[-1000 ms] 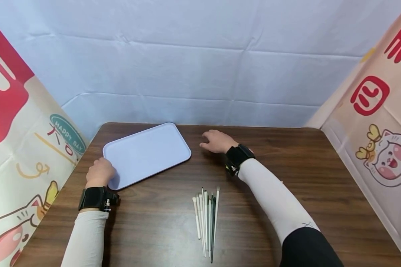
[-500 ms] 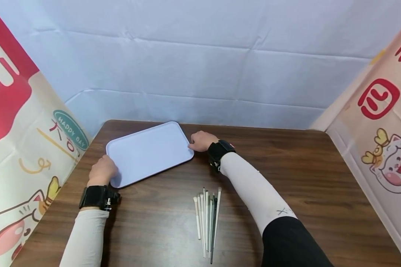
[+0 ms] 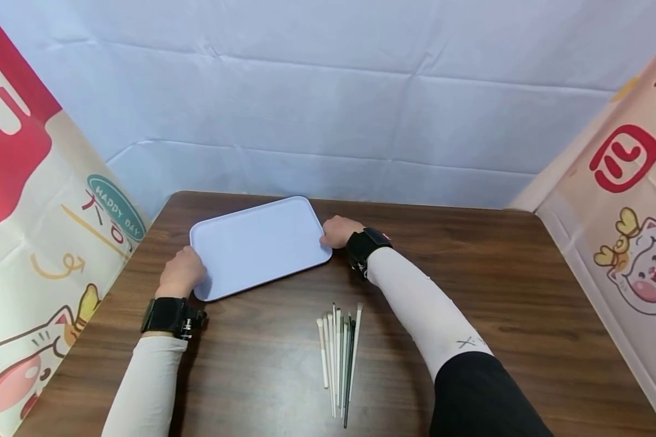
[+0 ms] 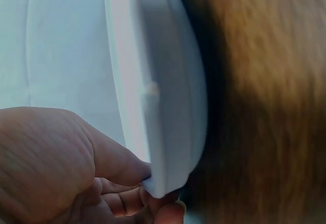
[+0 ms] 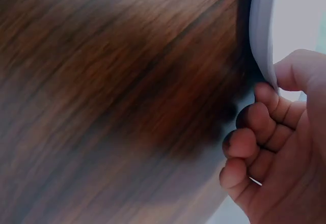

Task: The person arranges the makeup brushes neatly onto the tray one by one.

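Dark wooden table (image 3: 470, 285): left hand (image 3: 183, 272) and right hand (image 3: 339, 230) pinched opposite rims of pale tray (image 3: 259, 246); looked light, rigid, slick.

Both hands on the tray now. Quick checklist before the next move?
1. Left hand grips the tray at its near left corner, thumb above and fingers under the rim: ok.
2. Right hand pinches the tray's right edge: ok.
3. Tray holds nothing that could slide: ok.
4. Brushes lie bundled on the table, apart from the tray and both arms: ok.
5. Tray lifted or flat on the table: cannot tell; the wrist views are blurred.
6. Table to the right of the tray free of things: ok.
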`<state>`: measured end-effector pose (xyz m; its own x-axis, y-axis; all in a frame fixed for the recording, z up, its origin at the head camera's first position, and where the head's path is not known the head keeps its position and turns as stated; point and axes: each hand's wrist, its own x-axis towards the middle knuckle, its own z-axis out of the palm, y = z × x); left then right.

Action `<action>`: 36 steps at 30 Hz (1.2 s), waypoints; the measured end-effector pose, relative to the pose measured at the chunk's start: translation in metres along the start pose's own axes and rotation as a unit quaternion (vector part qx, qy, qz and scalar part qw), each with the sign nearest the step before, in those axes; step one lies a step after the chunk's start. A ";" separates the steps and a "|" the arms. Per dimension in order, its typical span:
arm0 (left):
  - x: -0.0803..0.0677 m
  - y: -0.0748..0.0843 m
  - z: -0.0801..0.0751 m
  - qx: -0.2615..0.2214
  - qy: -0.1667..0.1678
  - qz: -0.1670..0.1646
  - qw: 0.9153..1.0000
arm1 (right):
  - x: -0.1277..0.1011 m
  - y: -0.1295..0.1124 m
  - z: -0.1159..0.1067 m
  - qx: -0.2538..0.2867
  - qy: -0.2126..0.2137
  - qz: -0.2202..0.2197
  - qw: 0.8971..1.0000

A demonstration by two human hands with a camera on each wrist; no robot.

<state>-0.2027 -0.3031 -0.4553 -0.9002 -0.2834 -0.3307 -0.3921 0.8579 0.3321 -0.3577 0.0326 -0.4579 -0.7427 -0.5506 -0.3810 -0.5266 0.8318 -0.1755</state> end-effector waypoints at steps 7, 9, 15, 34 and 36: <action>0.000 0.010 0.003 0.000 0.000 0.013 1.000 | -0.009 0.008 0.000 0.005 -0.014 0.026 1.000; 0.001 0.014 0.004 0.000 -0.001 0.015 1.000 | -0.011 0.012 0.000 0.010 -0.019 0.029 0.999; 0.003 0.028 0.008 -0.008 -0.006 0.024 1.000 | -0.020 0.024 -0.001 0.012 -0.027 0.039 0.999; 0.015 0.079 0.020 0.010 -0.028 0.078 0.997 | -0.062 0.067 -0.010 0.071 -0.090 0.100 0.988; 0.017 0.086 0.023 0.008 -0.026 0.082 0.996 | -0.065 0.073 -0.009 0.073 -0.094 0.104 0.987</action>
<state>-0.2472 -0.2239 -0.4526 -0.9404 -0.1163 -0.3195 -0.2372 0.8978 0.3711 -0.3516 0.1281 -0.4374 -0.7312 -0.3552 -0.5824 -0.2952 0.9344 -0.1992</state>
